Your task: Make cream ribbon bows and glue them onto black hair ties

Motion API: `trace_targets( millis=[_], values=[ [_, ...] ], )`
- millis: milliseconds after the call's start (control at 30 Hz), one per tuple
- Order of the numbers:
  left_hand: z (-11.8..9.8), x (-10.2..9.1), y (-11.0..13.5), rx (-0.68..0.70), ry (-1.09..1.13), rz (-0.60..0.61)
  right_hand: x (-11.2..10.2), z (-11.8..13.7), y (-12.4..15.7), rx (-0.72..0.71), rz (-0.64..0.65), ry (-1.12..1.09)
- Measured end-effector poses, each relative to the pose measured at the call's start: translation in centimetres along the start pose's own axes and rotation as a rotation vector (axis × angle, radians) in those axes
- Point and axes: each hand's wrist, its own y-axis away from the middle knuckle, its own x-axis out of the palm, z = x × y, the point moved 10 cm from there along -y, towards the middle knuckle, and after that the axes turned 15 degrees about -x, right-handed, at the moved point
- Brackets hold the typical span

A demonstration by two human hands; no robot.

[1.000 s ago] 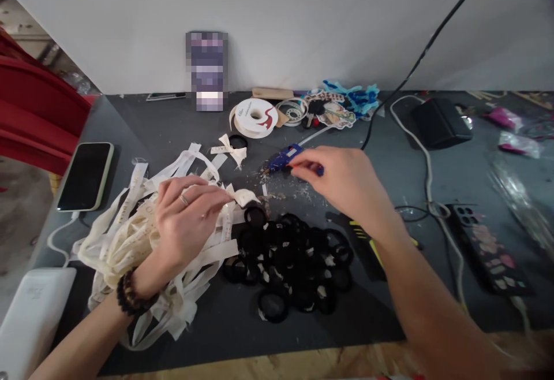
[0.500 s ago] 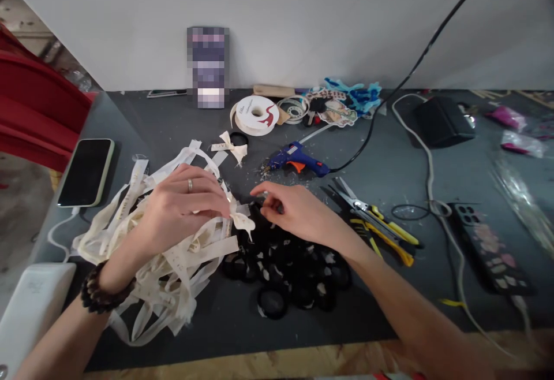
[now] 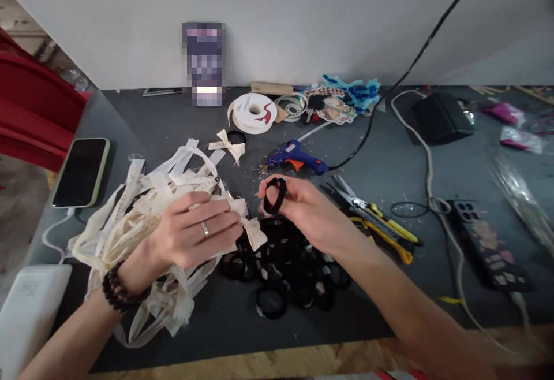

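My left hand (image 3: 201, 227) is closed on a cream ribbon bow (image 3: 254, 233), whose loops stick out past the fingertips. Just to the right, my right hand (image 3: 298, 209) pinches a black hair tie (image 3: 275, 195), held up as a ring between thumb and fingers. Below both hands lies a pile of black hair ties (image 3: 288, 270). A heap of loose cream ribbon strips (image 3: 142, 212) spreads beneath and left of my left hand. Farther back, a finished-looking bow (image 3: 229, 145) rests against another black hair tie (image 3: 237, 137).
A blue glue gun (image 3: 296, 157) lies beyond my right hand, its cord running up right. Scissors and yellow-handled pliers (image 3: 385, 227) lie right of my forearm. A ribbon spool (image 3: 255, 112) sits at the back. Phones (image 3: 82, 172) and a white power bank (image 3: 37, 305) flank the work area.
My right hand has lifted a black hair tie up from the pile. My left hand has shifted slightly right and down with the bow.
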Motion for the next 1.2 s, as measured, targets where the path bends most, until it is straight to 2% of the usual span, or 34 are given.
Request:
trace_targets(
  millis=[167,300,367,500,633,967,1200],
  values=[
    [0.2,0.5,0.1,-0.027,0.034,0.014,0.0,-0.1,0.2,0.002,-0.059,-0.074],
    [-0.1,0.7,-0.1,-0.007,0.011,0.015,-0.6,1.4,0.0,-0.124,-0.032,0.183],
    [-0.1,0.7,-0.2,-0.007,0.014,0.012,-0.7,1.7,0.0,-0.147,-0.025,0.246],
    [0.4,0.6,-0.1,-0.034,0.037,-0.002,-0.4,0.7,0.0,-0.033,-0.03,0.083],
    [0.9,0.6,0.1,-0.066,0.059,0.001,0.6,0.2,0.0,0.023,0.016,0.005],
    [1.0,0.8,1.3,-0.056,0.059,0.002,0.9,-2.3,0.4,0.131,0.018,0.052],
    [0.6,0.9,1.3,-0.027,0.048,-0.011,1.1,-2.9,0.6,0.182,0.027,0.048]
  ],
)
